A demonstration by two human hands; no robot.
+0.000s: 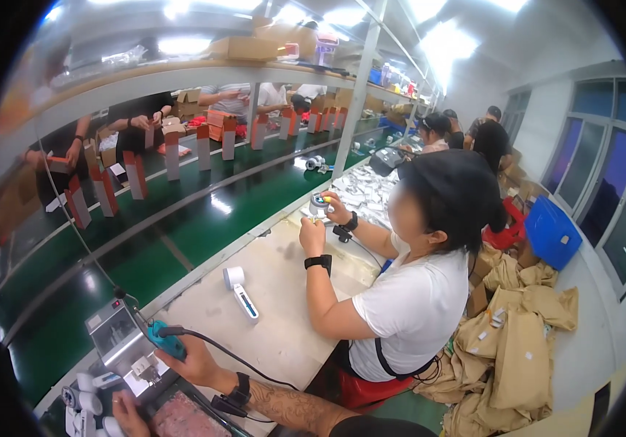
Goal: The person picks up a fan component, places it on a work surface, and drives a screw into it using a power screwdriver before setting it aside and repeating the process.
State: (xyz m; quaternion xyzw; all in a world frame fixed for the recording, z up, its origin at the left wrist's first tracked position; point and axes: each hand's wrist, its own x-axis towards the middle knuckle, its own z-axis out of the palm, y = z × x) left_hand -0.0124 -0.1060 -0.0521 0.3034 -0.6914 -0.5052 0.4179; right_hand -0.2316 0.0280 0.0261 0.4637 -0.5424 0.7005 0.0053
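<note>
My right hand (195,363) is wrapped round a teal electric screwdriver (166,339) with a black cord. The tool stands beside a small grey bench machine with a clear window (116,331), which looks like a screw feeder. Low at the left, my left hand (129,415) is closed at a white plastic part (112,427), partly cut off by the picture's edge. Several white handheld devices with round heads (82,399) lie next to it. A reddish worn pad (185,419) is in front of my hands. The screwdriver's tip is hard to make out.
One white handheld device (244,295) lies on the beige worktable (284,255). A co-worker in a white shirt (415,306) sits at my right, holding a round white part (319,204). Beyond runs a green conveyor (211,211) with upright orange-and-white boxes (172,156). Brown sacks (509,335) fill the right floor.
</note>
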